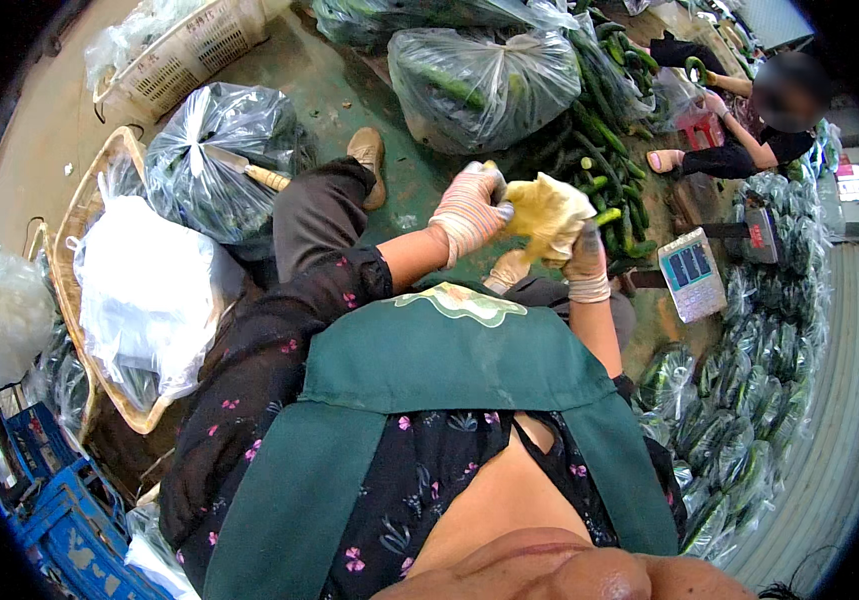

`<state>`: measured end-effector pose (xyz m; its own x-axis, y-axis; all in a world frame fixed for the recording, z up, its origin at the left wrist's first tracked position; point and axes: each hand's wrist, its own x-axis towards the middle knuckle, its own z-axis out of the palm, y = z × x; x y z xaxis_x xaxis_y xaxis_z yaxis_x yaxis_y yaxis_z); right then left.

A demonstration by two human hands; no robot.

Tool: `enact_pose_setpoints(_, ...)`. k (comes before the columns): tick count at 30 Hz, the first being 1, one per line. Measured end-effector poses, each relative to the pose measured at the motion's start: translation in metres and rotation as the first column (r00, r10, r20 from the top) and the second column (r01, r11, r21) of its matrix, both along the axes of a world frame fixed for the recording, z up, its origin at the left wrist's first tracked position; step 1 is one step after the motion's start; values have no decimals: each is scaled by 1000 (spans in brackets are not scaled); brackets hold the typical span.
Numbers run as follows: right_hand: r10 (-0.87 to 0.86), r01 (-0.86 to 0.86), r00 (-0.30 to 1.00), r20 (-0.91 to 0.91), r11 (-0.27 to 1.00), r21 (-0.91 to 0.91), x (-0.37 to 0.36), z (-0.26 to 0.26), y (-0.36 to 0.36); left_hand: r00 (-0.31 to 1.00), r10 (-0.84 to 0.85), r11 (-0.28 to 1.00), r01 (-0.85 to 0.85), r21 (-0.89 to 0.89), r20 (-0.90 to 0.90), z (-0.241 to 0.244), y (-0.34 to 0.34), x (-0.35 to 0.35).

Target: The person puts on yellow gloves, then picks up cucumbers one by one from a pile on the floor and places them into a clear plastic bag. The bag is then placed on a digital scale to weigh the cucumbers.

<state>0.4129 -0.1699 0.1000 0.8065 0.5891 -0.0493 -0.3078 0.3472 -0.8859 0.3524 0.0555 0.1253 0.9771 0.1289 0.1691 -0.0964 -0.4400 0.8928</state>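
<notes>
A crumpled yellowish cloth [549,215] hangs between my gloved hands, above the green floor. My left hand [472,212], in a striped knit glove, pinches its upper left edge. At its lower right edge, my right hand [587,262] grips it with fingers curled, also gloved. Just beyond the cloth lies a heap of loose cucumbers [609,157]. A large tied clear plastic bag of cucumbers [483,88] rests on the floor ahead. To the left, a knife with a wooden handle [268,178] lies on another tied clear bag [211,161].
A digital scale's display unit [692,274] stands at the right, beside many bagged cucumbers [744,397]. Another person [744,142] sits at the upper right, holding a cucumber. Left are a basket rim [61,277] with white plastic bags [148,292], a plastic crate [189,60] and a blue frame [69,517].
</notes>
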Motion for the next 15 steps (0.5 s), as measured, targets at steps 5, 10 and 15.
enact_pose_setpoints(5,-24,40,988,150,994,-104,-18,0,60,978,-105,919,27,394,178,2,6,-2)
enact_pose_setpoints(10,-108,129,980,-168,984,120,-16,-5,67,981,-182,978,188,94,-71,21,4,-33)
enact_pose_setpoints(15,-63,87,977,-206,990,112,-21,-2,58,999,-49,998,49,-29,1,21,22,-30)
